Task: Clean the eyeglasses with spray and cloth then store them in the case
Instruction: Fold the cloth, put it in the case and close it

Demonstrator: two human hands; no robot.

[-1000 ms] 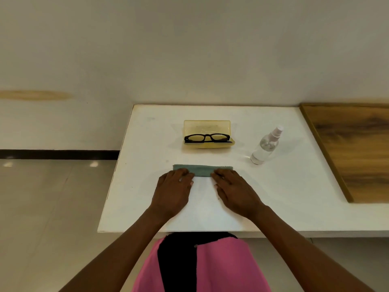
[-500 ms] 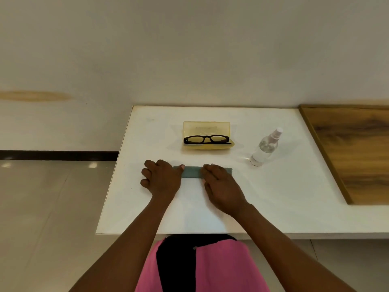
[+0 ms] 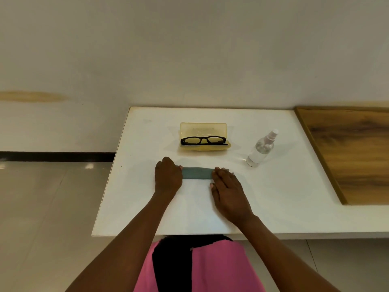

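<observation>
A folded grey-green cloth (image 3: 196,172) lies on the white table (image 3: 284,197) in front of me. My left hand (image 3: 168,175) is curled around the cloth's left end. My right hand (image 3: 228,190) lies flat with its fingertips over the right end, hiding it. Behind the cloth stands an open yellow translucent case (image 3: 203,128), and black-framed eyeglasses (image 3: 203,140) rest folded in its lower half. A clear spray bottle (image 3: 261,149) with a pale pink nozzle stands to the right of the case, apart from both hands.
A wooden board (image 3: 353,152) covers the right side of the table. The table's left edge drops to a tiled floor (image 3: 42,207). A plain wall (image 3: 189,60) stands right behind the table.
My left hand slid left to the cloth's end and curled around it. My right hand shifted along the cloth to its right end. The cloth now looks narrower and shorter.
</observation>
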